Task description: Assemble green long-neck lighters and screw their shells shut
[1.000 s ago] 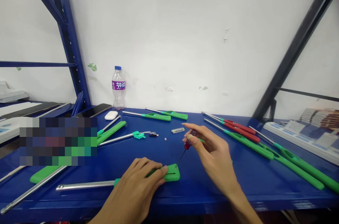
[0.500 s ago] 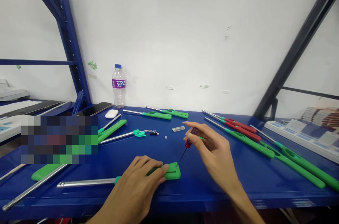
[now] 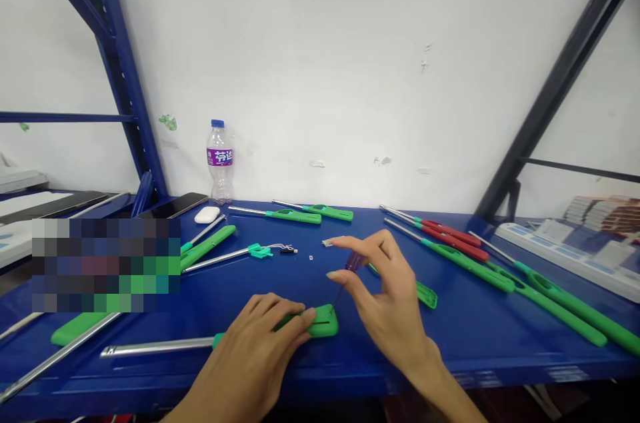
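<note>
My left hand (image 3: 265, 338) presses a long-nosed green lighter (image 3: 324, 328) flat against the blue tabletop near the front edge. Its metal tube points left, and most of its handle is hidden under my fingers. In my right hand (image 3: 393, 290), a screwdriver (image 3: 354, 261) with a purple-red handle is held between thumb and fingers. The thin shaft slants down to the end of the lighter's handle, and its tip appears to be at a small hole there. Partly behind my right hand lies an open green handle shell (image 3: 427, 294).
Green lighters (image 3: 465, 264) and red ones (image 3: 453, 240) lie at right, beside a white power strip (image 3: 560, 260). A teal-ended metal tube with wires (image 3: 260, 250) lies mid-table. A bottle (image 3: 221, 163) and white case (image 3: 207, 214) stand behind. Pixelation covers part of the left.
My right hand has moved slightly left, with its fingers shifted around the screwdriver handle. More of the green shell behind it shows. The left hand still holds the lighter; the view has shifted slightly.
</note>
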The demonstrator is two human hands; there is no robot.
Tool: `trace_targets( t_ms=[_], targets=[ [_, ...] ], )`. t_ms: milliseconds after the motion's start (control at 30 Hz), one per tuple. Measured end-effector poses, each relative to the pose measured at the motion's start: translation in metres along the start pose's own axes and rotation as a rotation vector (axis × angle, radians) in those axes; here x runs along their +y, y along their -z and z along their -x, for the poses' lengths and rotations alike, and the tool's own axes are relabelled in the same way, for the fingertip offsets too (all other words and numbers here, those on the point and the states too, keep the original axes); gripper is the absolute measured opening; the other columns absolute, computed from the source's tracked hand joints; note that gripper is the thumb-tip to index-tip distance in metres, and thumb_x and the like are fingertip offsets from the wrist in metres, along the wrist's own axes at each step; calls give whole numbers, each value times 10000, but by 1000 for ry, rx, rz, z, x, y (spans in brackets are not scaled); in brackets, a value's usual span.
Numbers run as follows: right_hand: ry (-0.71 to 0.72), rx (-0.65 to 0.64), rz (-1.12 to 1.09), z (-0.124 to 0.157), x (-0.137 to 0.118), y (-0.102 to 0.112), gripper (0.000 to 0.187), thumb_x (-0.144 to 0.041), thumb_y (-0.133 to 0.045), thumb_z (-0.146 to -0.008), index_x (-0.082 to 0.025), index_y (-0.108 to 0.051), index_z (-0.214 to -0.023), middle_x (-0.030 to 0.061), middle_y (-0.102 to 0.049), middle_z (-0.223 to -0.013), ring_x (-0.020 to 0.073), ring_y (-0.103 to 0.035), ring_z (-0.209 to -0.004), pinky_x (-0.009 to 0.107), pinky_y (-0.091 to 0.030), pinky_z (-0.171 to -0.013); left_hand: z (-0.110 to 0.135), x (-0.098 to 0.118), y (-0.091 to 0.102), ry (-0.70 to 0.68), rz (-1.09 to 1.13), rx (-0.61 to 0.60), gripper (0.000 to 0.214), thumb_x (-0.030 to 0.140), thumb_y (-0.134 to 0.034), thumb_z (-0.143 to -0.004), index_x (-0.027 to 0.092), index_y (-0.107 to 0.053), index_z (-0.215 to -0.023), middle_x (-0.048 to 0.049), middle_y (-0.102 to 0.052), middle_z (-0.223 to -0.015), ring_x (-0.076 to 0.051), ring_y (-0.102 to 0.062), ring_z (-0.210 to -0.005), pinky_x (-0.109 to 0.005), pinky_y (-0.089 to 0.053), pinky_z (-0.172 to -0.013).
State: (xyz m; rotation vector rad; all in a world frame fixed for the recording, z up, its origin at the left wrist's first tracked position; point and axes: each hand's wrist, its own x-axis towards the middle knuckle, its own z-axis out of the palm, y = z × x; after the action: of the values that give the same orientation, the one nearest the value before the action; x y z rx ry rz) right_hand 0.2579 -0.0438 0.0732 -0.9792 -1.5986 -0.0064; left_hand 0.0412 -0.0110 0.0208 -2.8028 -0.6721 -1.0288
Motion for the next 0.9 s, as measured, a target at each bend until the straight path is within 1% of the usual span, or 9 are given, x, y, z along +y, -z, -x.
trace_targets(
  t_ms=[133, 200, 333, 400, 533, 700, 767, 833, 900],
  targets=[
    [-117, -165, -274, 0, 1, 3, 348, -323, -435, -1169, -339, -682, -1413, 85, -642, -1274, 232, -679, -1092, 379, -623, -889, 1, 0, 1, 7, 12, -1, 294, 106, -483, -1086, 232, -646, -1296, -22, -767, -1098, -231, -703, -916, -396, -564, -789],
    [-129, -123, -313, 2, 3, 1, 292, -282, -508, -1148, -327, -717, -1348, 68, -677, -1186, 217, -702, -1024, 350, -624, -846, 1, 0, 1, 11, 10, 6, 290, 104, -483, -1083, 232, -651, -1282, -22, -768, -1095, -232, -704, -914, -400, -564, -785],
    [-17, 24, -102, 6, 3, -3, 222, -279, -727, -1046, -359, -774, -1248, 19, -618, -978, 190, -649, -850, 338, -597, -789, 1, 0, 0, 5, 7, 10, 279, 116, -479, -1090, 230, -652, -1278, -28, -766, -1095, -237, -703, -917, -411, -565, -795],
    [22, -26, -54, 6, 1, -1, 297, -316, -691, -1067, -370, -733, -1356, 35, -615, -1032, 199, -648, -870, 363, -604, -819, 2, 0, 0, 5, 8, 3, 284, 117, -480, -1091, 228, -646, -1293, -30, -763, -1097, -236, -697, -917, -410, -563, -795],
    [-34, -249, -251, 4, 2, 1, 426, -240, -447, -1158, -385, -573, -1539, 55, -673, -1249, 202, -708, -1057, 346, -624, -882, 2, 0, 0, 13, 24, -17, 303, 112, -487, -1088, 234, -635, -1324, -32, -753, -1107, -237, -683, -928, -405, -557, -802],
    [29, -15, 15, 4, 3, 0, 413, -265, -774, -1018, -374, -696, -1408, -7, -636, -922, 175, -673, -803, 316, -610, -795, 2, 0, 0, 19, 35, -25, 318, 93, -503, -1073, 236, -636, -1324, -35, -744, -1102, -240, -675, -926, -404, -554, -794],
    [23, -49, 12, 5, 0, 2, 422, -276, -675, -1078, -368, -643, -1488, 30, -681, -1032, 198, -700, -905, 337, -618, -836, 2, 0, 0, 19, 42, -21, 322, 91, -503, -1072, 236, -635, -1328, -37, -742, -1098, -239, -673, -929, -400, -554, -795],
    [-57, -166, -130, 3, -2, 6, 430, -244, -520, -1139, -363, -586, -1547, 55, -731, -1183, 218, -721, -1072, 362, -624, -913, 3, 0, -1, 26, 45, -24, 321, 96, -496, -1077, 241, -639, -1325, -39, -742, -1107, -235, -671, -934, -394, -552, -804],
    [-132, -214, -249, 2, -3, 7, 388, -236, -527, -1135, -352, -653, -1483, 44, -764, -1167, 217, -743, -1055, 353, -635, -899, 5, -1, -2, 33, 39, -25, 317, 107, -488, -1082, 251, -646, -1315, -40, -743, -1116, -232, -672, -939, -390, -552, -816]
  ],
)
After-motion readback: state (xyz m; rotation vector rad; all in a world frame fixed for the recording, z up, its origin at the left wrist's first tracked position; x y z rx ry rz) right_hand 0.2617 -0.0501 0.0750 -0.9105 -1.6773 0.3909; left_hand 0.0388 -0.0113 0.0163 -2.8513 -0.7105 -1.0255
